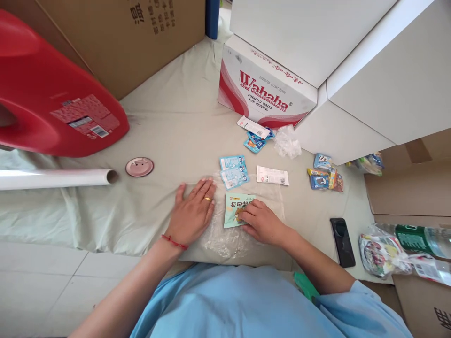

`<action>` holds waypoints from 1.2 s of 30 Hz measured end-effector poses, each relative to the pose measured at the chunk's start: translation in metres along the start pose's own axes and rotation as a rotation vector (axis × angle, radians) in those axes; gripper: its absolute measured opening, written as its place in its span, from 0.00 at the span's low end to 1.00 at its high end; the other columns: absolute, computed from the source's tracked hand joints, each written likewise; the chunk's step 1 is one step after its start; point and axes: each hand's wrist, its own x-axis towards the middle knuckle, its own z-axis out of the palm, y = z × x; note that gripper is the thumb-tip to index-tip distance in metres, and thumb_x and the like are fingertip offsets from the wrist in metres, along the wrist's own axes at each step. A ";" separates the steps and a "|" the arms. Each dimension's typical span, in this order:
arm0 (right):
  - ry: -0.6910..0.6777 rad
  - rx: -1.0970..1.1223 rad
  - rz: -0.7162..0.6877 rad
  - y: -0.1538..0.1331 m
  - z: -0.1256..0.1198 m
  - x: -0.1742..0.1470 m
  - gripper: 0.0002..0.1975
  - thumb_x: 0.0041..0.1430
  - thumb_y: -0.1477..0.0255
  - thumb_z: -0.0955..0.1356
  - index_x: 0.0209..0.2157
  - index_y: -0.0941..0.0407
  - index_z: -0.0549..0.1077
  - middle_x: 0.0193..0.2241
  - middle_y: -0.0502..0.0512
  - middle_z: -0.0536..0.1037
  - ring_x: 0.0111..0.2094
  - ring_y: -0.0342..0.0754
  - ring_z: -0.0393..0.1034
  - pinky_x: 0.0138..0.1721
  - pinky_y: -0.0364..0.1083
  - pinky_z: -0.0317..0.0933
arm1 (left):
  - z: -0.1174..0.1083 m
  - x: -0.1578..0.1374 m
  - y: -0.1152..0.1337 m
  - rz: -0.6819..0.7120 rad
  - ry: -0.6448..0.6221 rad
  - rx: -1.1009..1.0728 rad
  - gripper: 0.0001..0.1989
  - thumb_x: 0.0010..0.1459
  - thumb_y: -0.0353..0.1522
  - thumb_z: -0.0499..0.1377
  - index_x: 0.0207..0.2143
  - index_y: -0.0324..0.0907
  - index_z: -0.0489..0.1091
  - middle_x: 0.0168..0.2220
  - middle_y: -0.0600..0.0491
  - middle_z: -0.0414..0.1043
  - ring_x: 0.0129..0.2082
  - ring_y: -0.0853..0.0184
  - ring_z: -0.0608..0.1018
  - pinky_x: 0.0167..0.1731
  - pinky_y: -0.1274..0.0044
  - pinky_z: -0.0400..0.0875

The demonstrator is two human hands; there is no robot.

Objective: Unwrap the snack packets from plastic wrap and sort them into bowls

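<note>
My left hand [193, 211] lies flat, fingers stretched out, on the pale cloth at the left edge of a clear plastic bag [225, 244]. On that bag rests a mint-green snack packet [230, 211] with dark printed characters. The fingers of my right hand [262, 223] are bent over the packet's right part, hiding some of it. Just beyond the packet are light-blue sachets [234, 172], partly overlapping. To their right lies a white printed stick sachet [272, 175].
Farther back, another white sachet [252, 126], blue packets [255, 142] and crumpled clear plastic [287, 142] lie before a Wahaha carton [264, 89]. Small snack packs [324, 173] and a phone [342, 242] are right. A pink button-like disc [139, 166], white tube [52, 179] and red jug [56, 89] stand left.
</note>
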 end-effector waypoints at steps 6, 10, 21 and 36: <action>0.212 0.087 0.173 0.054 -0.066 0.038 0.16 0.74 0.62 0.62 0.47 0.53 0.79 0.43 0.60 0.82 0.44 0.55 0.71 0.49 0.54 0.64 | -0.002 0.004 0.001 -0.033 -0.042 0.038 0.29 0.74 0.38 0.41 0.73 0.47 0.57 0.73 0.45 0.56 0.73 0.52 0.62 0.72 0.46 0.33; 0.461 -0.165 0.417 0.137 -0.093 0.106 0.25 0.69 0.62 0.66 0.62 0.60 0.71 0.56 0.70 0.74 0.57 0.66 0.63 0.59 0.62 0.58 | -0.002 0.004 0.002 -0.040 -0.052 0.056 0.29 0.74 0.38 0.42 0.73 0.46 0.57 0.73 0.44 0.56 0.72 0.52 0.62 0.71 0.46 0.34; 0.274 -0.393 0.394 0.123 -0.045 0.135 0.18 0.72 0.74 0.60 0.55 0.57 0.77 0.58 0.66 0.74 0.56 0.62 0.63 0.58 0.58 0.58 | -0.002 0.004 0.001 -0.032 -0.061 0.103 0.29 0.74 0.39 0.41 0.73 0.45 0.57 0.74 0.46 0.55 0.73 0.52 0.62 0.72 0.46 0.35; 0.301 -0.264 0.554 0.196 -0.098 0.137 0.33 0.61 0.83 0.62 0.68 0.68 0.62 0.68 0.72 0.65 0.68 0.60 0.58 0.68 0.58 0.51 | -0.002 0.004 0.001 -0.034 -0.050 0.121 0.28 0.74 0.39 0.42 0.72 0.45 0.59 0.74 0.47 0.56 0.73 0.55 0.62 0.73 0.48 0.34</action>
